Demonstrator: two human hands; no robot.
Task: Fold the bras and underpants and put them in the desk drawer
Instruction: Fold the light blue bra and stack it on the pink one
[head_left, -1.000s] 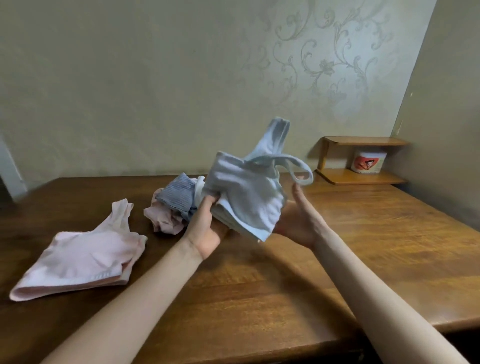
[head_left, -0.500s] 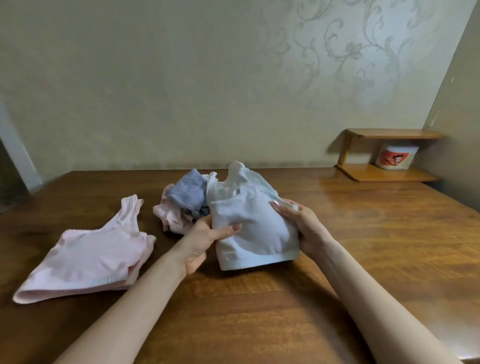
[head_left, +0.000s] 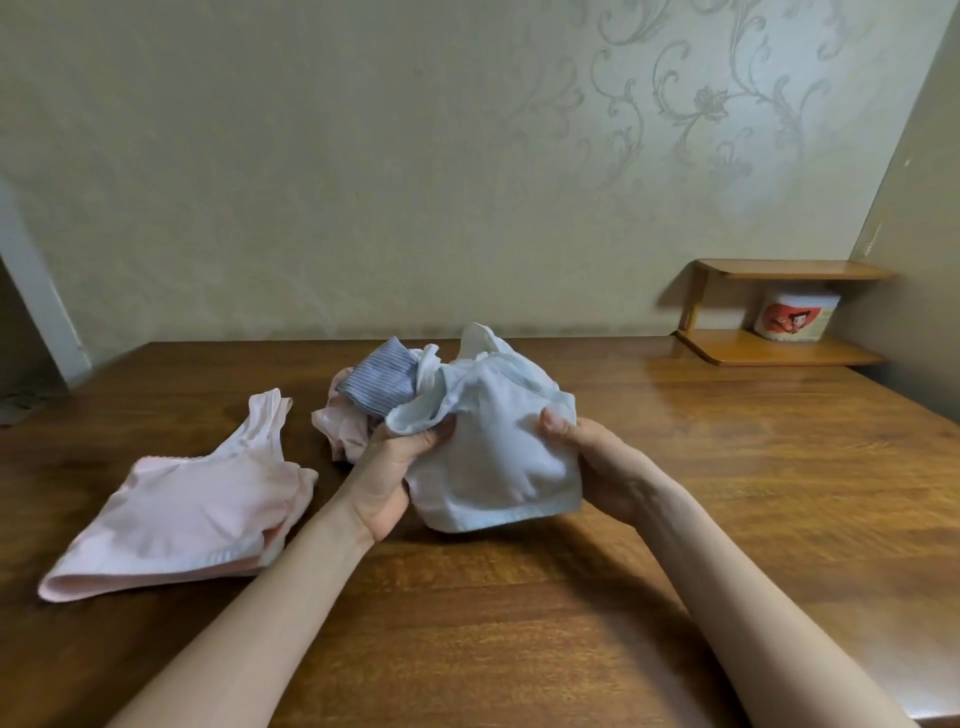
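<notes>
White bra (head_left: 493, 467), half folded, is gripped by both left hand (head_left: 389, 483) and right hand (head_left: 597, 467) at the desk's (head_left: 727, 519) middle, with 1 pink bra (head_left: 192, 504) folded near the left edge and a crumpled pile (head_left: 379, 387) toward the back edge (drawer unseen) left to do.

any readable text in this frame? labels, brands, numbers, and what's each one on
No text can be read anywhere in this view.
On the tub standing on the corner shelf: a red-orange printed picture; any lettering is too small and blurred to read.
On the white bra, the pink bra and the striped garment: no tag, brand or print showing.
</notes>
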